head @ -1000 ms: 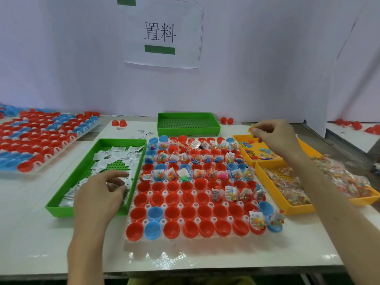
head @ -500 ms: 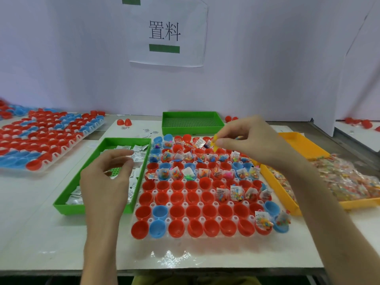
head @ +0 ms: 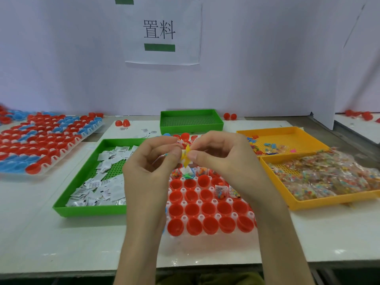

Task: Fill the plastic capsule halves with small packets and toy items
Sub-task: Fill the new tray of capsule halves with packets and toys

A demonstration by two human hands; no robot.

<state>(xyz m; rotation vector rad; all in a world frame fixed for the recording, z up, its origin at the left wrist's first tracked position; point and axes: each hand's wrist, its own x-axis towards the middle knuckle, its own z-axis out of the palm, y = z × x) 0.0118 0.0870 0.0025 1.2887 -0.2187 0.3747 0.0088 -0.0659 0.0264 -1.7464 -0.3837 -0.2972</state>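
Yellow plastic, a small toy piece [head: 186,154], is now pinched from both sides. The left hand [head: 150,171] and the right hand [head: 222,161] have come together above the capsule tray [head: 205,233]. 0.5 s ago the left hand hung over the green tray [head: 82,210], and the right hand held the yellow piece alone, farther out over the tray. 1 s ago the right hand was at the far orange tray [head: 287,132]. Both hands are narrow, fingers curled, each thumb and forefinger closing on the piece. A scrap of white shows just under it; whether that is a packet I cannot tell.

Below the hands stand rows of red capsule halves [head: 192,210], the nearest ones empty. A few beside the right wrist hold bead packets [head: 221,191]. The hands and both forearms hide the tray's far rows and its left columns.

Left of the left hand, white packets [head: 107,188] lie heaped in the green tray. Beyond the hands sits a second, bare green tray [head: 191,122]. Right of the right hand, the far orange tray holds toy bits, and a nearer orange tray [head: 329,200] holds clear bead bags [head: 329,177]. Far left lies another rack [head: 41,145] of red and blue halves. A paper sign [head: 162,31] hangs on the wall.
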